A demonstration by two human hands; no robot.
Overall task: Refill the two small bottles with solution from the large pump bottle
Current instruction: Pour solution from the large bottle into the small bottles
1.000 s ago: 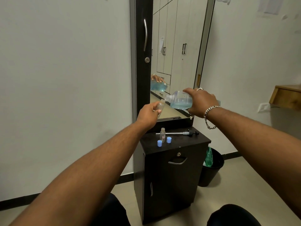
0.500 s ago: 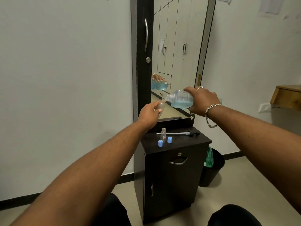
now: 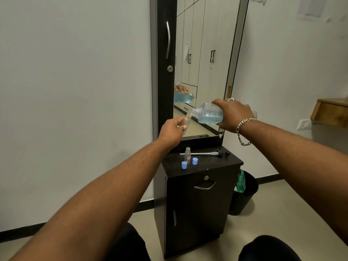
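My right hand [image 3: 232, 114] grips the large clear bottle [image 3: 208, 113] of blue solution, tipped on its side with its open neck pointing left. My left hand [image 3: 170, 131] holds a small clear bottle [image 3: 186, 123] tilted just under that neck, mouth to mouth. A second small bottle [image 3: 187, 155] stands upright and uncapped on the dark cabinet top [image 3: 222, 162]. Two blue caps [image 3: 184, 165] [image 3: 195, 161] lie in front of it. The pump head with its long tube [image 3: 211, 153] lies across the top behind them.
A tall mirror [image 3: 203, 53] rises behind the cabinet and reflects the big bottle. A black bin [image 3: 244, 196] with a green bag stands right of the cabinet. A wooden shelf [image 3: 329, 112] juts from the right wall. My knees show at the bottom.
Both hands hold nearly the same pose, with the large bottle staying tipped against the small bottle's mouth. Only a slight drift of the view is visible.
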